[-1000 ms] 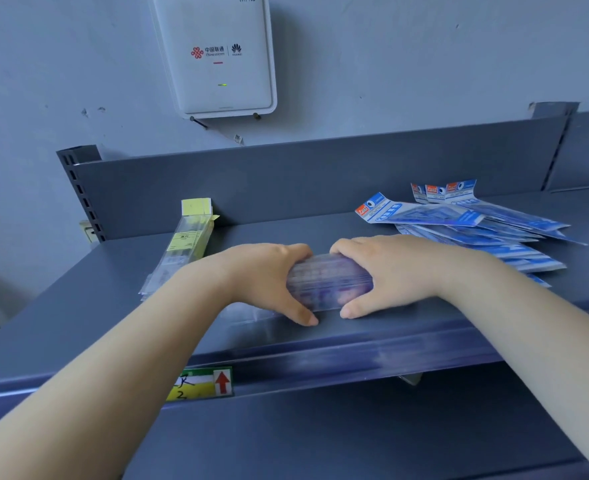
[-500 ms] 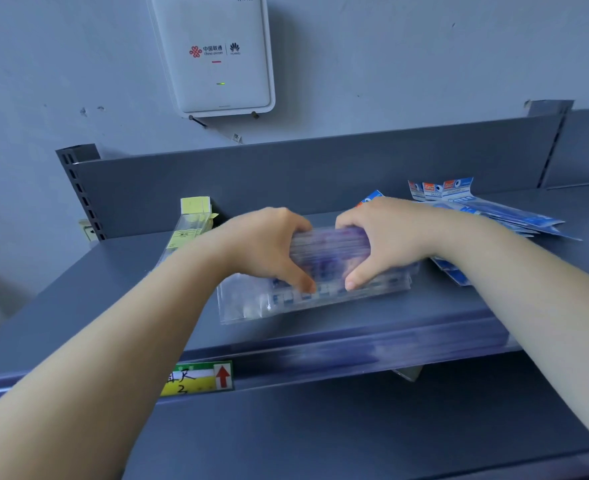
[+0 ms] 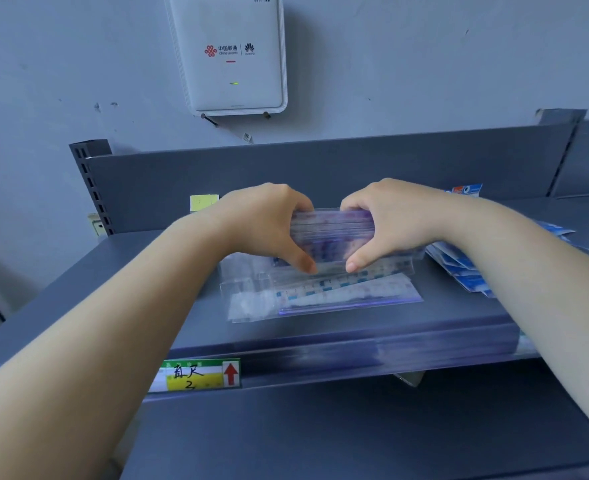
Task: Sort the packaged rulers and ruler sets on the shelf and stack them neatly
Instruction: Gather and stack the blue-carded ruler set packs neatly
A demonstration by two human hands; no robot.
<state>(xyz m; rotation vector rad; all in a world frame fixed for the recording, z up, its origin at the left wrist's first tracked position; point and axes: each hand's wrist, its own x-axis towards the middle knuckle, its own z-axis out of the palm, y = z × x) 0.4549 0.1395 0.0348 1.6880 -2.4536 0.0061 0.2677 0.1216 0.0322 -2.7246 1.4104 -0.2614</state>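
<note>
Both hands grip one bundle of clear packaged rulers [image 3: 333, 233] with purple print, held edge-up over the grey shelf [image 3: 168, 271]. My left hand [image 3: 265, 226] clasps its left end and my right hand [image 3: 386, 223] its right end. Below the bundle, more clear ruler packs [image 3: 320, 296] lie flat on the shelf, slightly fanned. A heap of blue-carded ruler packs [image 3: 466, 271] lies to the right, partly hidden by my right forearm. A yellow-labelled pack [image 3: 203, 202] shows behind my left wrist, mostly covered.
The shelf has a grey back panel [image 3: 355, 171] and a front lip with a yellow and green price label [image 3: 199, 375]. A white router box [image 3: 230, 53] hangs on the wall above. A lower shelf [image 3: 320, 438] sits underneath.
Both hands have carried the bundle from the shelf's front edge back toward the middle and raised it. Flat clear packs now show beneath it.
</note>
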